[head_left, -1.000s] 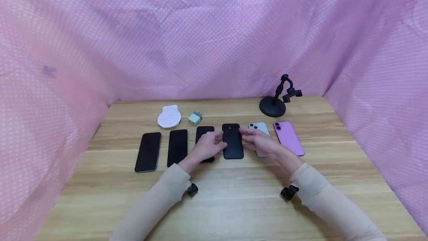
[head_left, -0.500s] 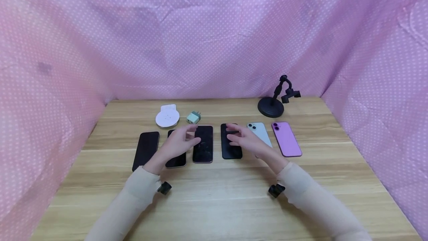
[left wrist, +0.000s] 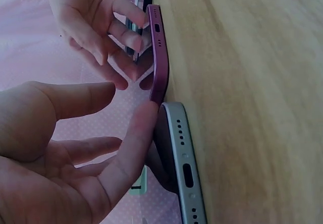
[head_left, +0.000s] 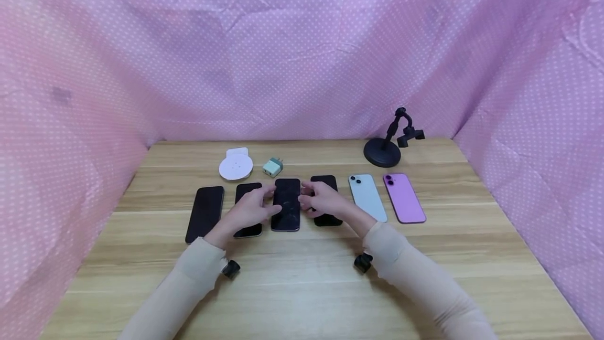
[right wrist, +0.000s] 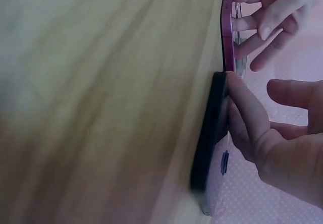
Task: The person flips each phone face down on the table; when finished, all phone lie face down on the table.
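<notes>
My left hand (head_left: pixel 250 208) is above a dark-screened phone with a silvery edge (left wrist: pixel 182 156), its thumb and fingers spread toward the phone on its right. That middle phone (head_left: pixel 288 219) lies face up, with a purple-pink edge in both wrist views. On its other side my right hand (head_left: pixel 325 201) is over a black phone (right wrist: pixel 209 128), fingertips at the middle phone's right edge. The fingers of both hands are loosely bent and grip nothing. Whether the fingertips touch the middle phone's sides, I cannot tell.
Another dark phone (head_left: pixel 205 214) lies at the left of the row. A pale blue phone (head_left: pixel 368 197) and a purple phone (head_left: pixel 406 198) lie camera side up at the right. Behind are a white round charger (head_left: pixel 236 167), a plug adapter (head_left: pixel 272 167) and a black phone stand (head_left: pixel 383 152).
Both hands have moved left, from around the black phone to either side of the middle phone. The left hand moved first, the right followed. The phones keep their places in the row.
</notes>
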`<state>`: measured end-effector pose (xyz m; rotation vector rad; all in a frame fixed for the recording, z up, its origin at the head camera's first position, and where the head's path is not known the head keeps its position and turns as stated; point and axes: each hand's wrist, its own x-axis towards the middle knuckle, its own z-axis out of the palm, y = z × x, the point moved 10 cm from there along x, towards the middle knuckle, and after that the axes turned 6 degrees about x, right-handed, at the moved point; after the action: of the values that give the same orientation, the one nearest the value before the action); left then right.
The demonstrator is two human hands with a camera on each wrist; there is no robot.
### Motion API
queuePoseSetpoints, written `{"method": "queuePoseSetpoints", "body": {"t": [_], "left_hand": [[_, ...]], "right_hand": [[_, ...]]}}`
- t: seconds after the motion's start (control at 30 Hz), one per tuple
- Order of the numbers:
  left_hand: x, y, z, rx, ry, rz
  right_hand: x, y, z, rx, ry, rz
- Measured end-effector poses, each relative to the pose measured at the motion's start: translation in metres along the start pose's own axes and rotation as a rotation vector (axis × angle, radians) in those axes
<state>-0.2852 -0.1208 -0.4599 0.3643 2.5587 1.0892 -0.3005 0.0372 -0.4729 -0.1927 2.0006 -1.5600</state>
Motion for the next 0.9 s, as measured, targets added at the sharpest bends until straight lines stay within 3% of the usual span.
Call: {"method": "queuePoseSetpoints", "body": {"t": [0.23, 0.5, 0.9], "left_hand": [[0.000, 0.000, 0.002, -0.035, -0.016, -0.035], [0.001, -0.001, 0.006, -0.084, -0.027, -0.051], [0.002, 0.003, 0.009, -0.079, -0.013, -0.056]], "right_hand": [[-0.004, -0.004, -0.002, -0.032, 0.013, 0.031], [-0.005, -0.003, 0.012, 0.068, -0.083, 0.030], [-0.005, 0.000, 0.007, 0.092, -0.036, 0.081]]}}
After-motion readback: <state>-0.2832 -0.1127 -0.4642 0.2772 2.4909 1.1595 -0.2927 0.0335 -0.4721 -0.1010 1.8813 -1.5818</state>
